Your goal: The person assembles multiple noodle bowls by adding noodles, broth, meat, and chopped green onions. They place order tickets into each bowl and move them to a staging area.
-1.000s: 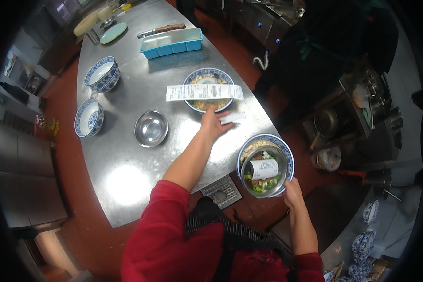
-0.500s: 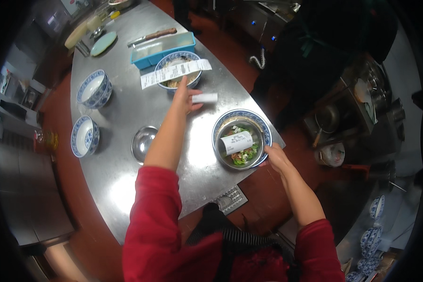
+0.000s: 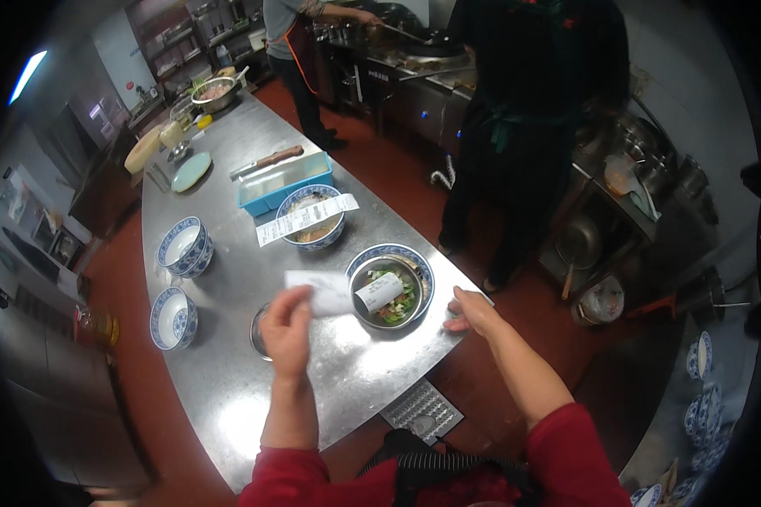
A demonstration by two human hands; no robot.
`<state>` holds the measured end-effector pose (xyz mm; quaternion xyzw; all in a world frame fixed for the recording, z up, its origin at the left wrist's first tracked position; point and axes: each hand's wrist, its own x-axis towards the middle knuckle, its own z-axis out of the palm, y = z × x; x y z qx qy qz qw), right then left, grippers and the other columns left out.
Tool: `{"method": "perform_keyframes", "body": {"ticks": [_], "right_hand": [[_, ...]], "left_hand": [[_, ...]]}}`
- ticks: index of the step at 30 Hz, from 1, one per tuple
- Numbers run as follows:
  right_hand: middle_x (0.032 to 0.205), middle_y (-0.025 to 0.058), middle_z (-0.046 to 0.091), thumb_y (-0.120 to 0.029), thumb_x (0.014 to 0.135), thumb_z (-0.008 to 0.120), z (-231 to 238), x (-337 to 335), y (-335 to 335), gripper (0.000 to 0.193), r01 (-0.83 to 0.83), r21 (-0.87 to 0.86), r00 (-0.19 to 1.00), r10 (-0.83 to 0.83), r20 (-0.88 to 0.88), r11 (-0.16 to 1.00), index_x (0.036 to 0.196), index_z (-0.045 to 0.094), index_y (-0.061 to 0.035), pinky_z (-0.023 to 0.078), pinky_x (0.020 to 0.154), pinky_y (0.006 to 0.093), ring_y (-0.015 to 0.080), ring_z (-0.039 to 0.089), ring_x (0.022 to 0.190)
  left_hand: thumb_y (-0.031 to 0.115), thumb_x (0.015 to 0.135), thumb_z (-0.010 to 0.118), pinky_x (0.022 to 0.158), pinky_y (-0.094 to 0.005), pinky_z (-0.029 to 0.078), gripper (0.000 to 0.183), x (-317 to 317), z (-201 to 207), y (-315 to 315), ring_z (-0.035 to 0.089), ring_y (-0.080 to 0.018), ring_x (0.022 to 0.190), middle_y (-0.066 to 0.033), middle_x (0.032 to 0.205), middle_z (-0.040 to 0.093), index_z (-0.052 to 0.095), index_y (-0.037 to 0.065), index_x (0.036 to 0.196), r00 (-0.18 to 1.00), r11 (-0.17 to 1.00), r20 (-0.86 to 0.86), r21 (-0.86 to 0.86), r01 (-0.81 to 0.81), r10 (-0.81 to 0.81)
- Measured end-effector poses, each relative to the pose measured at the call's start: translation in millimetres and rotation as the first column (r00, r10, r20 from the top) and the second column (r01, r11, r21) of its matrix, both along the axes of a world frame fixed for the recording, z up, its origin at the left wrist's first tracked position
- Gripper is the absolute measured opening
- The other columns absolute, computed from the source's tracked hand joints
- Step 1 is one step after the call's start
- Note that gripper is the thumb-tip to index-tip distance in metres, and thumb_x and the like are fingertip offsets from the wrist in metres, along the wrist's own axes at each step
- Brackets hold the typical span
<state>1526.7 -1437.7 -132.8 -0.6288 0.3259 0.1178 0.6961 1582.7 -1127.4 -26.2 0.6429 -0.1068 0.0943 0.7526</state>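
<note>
My left hand pinches a white paper slip, which is blurred and reaches toward a steel bowl. That steel bowl sits in or over a larger blue-and-white bowl. Inside it are chopped greens with a curled receipt on top. My right hand is at the table's right edge, just off the bowls, its fingers apart and apparently holding nothing. Partly hidden behind my left hand is a small steel dish. Further back, a long receipt lies across another patterned bowl.
A blue tray and a wooden-handled tool lie beyond. Patterned bowls stand at the left, near a pale green plate. Two people work by the stove; a person in dark clothes stands close past the table's right edge.
My left hand has drawn back from the far receipt-topped bowl with the slip. My right hand has let go of the near bowl's rim. The view has tilted up, showing more of the kitchen.
</note>
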Motion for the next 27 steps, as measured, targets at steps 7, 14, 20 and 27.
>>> {"method": "perform_keyframes", "body": {"ticks": [7, 14, 20, 27], "right_hand": [[0.057, 0.0036, 0.052, -0.017, 0.085, 0.051, 32, -211, -13, 0.023, 0.026, -0.194, 0.989, 0.004, 0.150, 0.981, 0.068, 0.053, -0.0017, 0.036, 0.040, 0.0225, 0.0094, 0.047, 0.045], [0.061, 0.0026, 0.051, -0.022, 0.089, 0.045, 50, -472, 46, 0.027, 0.258, -0.110, 0.953, -0.235, 0.191, 0.960, 0.081, 0.057, 0.0006, 0.036, 0.041, 0.0216, 0.0087, 0.046, 0.046], [0.060, 0.0016, 0.051, -0.022, 0.087, 0.049, 55, -630, 95, 0.024, 0.415, -0.127, 0.910, -0.410, 0.062, 0.901, 0.079, 0.057, -0.0011, 0.035, 0.038, 0.0211, 0.0086, 0.045, 0.044], [0.090, 0.0064, 0.060, -0.030, 0.088, 0.047, 53, -752, 92, 0.036, 0.447, -0.256, 0.781, -0.234, 0.578, 0.857, 0.106, 0.054, -0.0001, 0.046, 0.066, 0.0284, 0.0132, 0.054, 0.079]], "left_hand": [[0.000, 0.080, 0.049, 0.068, -0.0219, 0.042, 0.021, -147, -21, -59, 0.051, -0.0088, 0.074, -0.0035, 0.084, 0.059, 0.061, 0.002, 0.096, 0.756, 0.821, -0.357, -0.063, 0.567, -0.549], [-0.001, 0.077, 0.048, 0.083, -0.0283, 0.043, 0.029, -240, 48, -54, 0.055, -0.0180, 0.091, -0.0096, 0.099, 0.057, 0.057, -0.002, 0.104, 0.898, 0.914, 0.169, 0.109, 0.392, -0.405], [-0.003, 0.073, 0.049, 0.068, -0.0232, 0.041, 0.056, -350, 106, -44, 0.049, -0.0102, 0.076, -0.0065, 0.089, 0.053, 0.034, 0.002, 0.127, 0.801, 0.850, 0.282, 0.180, 0.496, -0.527], [-0.011, 0.067, 0.043, 0.084, -0.0283, 0.041, 0.063, -607, 20, -148, 0.053, -0.0185, 0.095, -0.0114, 0.103, 0.054, 0.030, -0.001, 0.128, 0.273, 0.272, 0.021, 0.178, 0.946, -0.962]]}}
